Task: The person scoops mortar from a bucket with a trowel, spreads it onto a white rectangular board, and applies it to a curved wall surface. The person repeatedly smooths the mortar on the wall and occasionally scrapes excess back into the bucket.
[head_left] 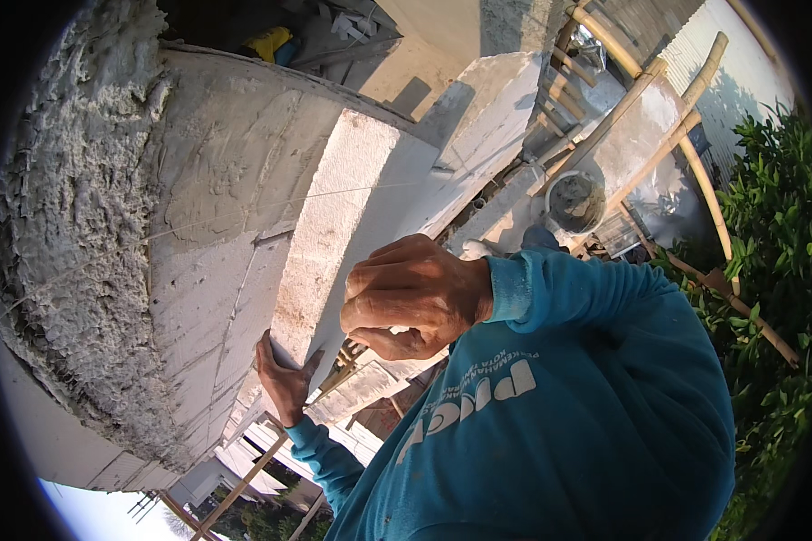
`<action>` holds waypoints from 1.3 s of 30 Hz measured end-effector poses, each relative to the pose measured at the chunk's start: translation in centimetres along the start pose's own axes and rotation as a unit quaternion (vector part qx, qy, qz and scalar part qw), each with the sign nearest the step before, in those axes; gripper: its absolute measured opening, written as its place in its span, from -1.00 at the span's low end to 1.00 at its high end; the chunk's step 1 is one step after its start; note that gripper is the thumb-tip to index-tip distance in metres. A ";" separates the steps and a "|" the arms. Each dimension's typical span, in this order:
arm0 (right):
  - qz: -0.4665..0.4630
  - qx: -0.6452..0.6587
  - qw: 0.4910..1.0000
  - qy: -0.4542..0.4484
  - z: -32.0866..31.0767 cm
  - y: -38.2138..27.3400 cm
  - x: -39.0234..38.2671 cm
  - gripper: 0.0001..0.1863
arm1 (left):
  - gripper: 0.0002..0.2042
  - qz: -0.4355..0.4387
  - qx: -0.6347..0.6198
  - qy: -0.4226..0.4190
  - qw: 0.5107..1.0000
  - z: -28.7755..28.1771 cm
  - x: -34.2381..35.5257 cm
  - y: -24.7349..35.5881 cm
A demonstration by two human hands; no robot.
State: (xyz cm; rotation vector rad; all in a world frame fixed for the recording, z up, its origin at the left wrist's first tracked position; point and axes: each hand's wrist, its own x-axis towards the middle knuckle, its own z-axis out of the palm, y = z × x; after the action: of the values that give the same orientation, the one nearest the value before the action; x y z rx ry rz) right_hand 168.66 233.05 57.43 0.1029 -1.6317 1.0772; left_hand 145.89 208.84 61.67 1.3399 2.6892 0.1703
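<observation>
A long pale lightweight concrete block (325,216) sits on edge along the top of the wall, its rough narrow face lit by the sun. At the block's near end is my left hand (284,383), fingers spread along one side and thumb on the other, gripping it. My right hand (415,298) is closed in front of the block's smooth shaded side, fingers curled in and thumb bent towards them. Whatever it may hold is hidden by the fingers. A thin string (244,209) stretches across the wall and over the block.
Left of the block lies wall (235,144) with smeared mortar, beside a very rough grey concrete mass (81,207). Another block (487,104) continues the row farther off. At right are a bucket (576,202) of grey mix, bamboo poles (708,194) and leafy bushes (776,243).
</observation>
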 end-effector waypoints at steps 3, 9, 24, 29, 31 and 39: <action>0.214 -0.069 0.955 0.194 -7.6 3.1 -0.4 -0.75 | -0.13 0.006 -0.006 0.009 1.000 0.0 0.3 0.1; 0.360 -0.112 0.923 0.078 -9.3 15.6 -5.3 -0.46 | -0.14 -0.005 0.009 -0.029 1.000 -0.4 2.0 0.0; 0.313 0.064 0.939 0.128 -7.8 22.5 -6.1 -0.57 | -0.11 0.047 -0.011 0.016 0.999 0.5 3.2 0.7; 0.288 0.070 0.932 0.208 -13.6 23.1 -6.5 -0.51 | -0.12 0.098 -0.013 0.026 0.995 1.1 6.7 4.0; 0.291 0.289 0.889 0.204 -17.0 20.1 -5.3 -0.52 | -0.12 0.104 -0.005 0.026 0.994 1.5 7.9 5.3; 0.303 0.058 0.862 0.403 -21.0 20.9 -4.2 -0.58 | -0.10 0.159 0.027 0.116 0.980 3.3 10.0 8.9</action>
State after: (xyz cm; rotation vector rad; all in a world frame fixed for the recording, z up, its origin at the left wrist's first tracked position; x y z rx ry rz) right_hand 173.72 257.58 40.99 -0.7452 -0.8238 1.4272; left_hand 147.44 222.32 59.12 1.8684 2.6544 0.3062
